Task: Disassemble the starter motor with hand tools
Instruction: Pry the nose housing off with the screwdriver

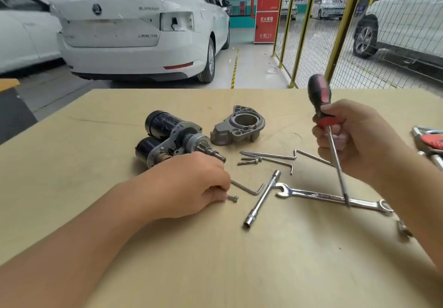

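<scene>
Pinching a small bolt down against the tabletop with our left hand, fingers curled together at its near end, probably parking it so it doesn't roll off. Our right hand has its fingers wrapped tight round the screwdriver at the base of the black and red handle, shaft angled down with the tip hovering over the combination wrench. Looks like we're keeping it ready for the next fastener.

Just behind the left hand sits the starter motor, lying on its side with the pinion shaft poking toward us. Its nose housing is already off, sitting just right of it. The long through bolts and a couple of hex keys lie loose between the hands, next to a T-handle socket wrench. Everything's kept close, so parts don't wander. More tools peek in at the right edge, too cut off to identify.
</scene>
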`<state>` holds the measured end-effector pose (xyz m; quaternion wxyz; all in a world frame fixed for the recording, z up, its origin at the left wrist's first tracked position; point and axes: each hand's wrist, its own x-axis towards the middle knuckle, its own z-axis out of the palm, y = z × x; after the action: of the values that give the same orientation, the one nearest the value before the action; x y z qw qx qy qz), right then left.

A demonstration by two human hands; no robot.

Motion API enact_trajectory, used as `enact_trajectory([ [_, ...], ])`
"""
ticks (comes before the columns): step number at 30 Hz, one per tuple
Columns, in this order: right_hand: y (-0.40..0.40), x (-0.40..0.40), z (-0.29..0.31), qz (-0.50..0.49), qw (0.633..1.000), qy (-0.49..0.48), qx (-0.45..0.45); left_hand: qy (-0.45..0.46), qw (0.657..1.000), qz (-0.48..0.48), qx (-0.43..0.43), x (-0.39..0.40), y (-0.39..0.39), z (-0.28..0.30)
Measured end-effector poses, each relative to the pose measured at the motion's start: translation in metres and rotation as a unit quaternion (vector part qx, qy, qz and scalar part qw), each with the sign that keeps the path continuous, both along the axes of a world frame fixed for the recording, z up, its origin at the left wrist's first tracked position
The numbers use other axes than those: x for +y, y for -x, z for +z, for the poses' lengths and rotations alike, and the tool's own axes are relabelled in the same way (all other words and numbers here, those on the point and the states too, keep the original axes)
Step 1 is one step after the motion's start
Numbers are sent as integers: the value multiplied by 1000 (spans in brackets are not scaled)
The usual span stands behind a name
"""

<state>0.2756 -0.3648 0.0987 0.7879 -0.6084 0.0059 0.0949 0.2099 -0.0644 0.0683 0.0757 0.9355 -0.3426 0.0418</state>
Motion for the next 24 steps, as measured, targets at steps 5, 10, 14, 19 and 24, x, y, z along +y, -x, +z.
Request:
enact_trajectory([
  [5, 1, 8, -5, -27, 994, -105, 8, 44, 996, 60, -44, -15, 5, -6],
  [10, -1, 11, -11, -39, 992, -121, 10, -85, 983, 138, -82, -26, 6, -10],
  [14, -1, 12, -13, -39, 991, -129, 24, -48, 986, 145, -60, -27, 4, -13],
  [19, 0, 14, -12, -49, 985, -163, 5, 51, 989, 108, -84, -21, 5, -12],
  [24, 4, 13, -10, -18, 975, -213, -58, 287, 922, 119, -232, 1, -2, 8],
])
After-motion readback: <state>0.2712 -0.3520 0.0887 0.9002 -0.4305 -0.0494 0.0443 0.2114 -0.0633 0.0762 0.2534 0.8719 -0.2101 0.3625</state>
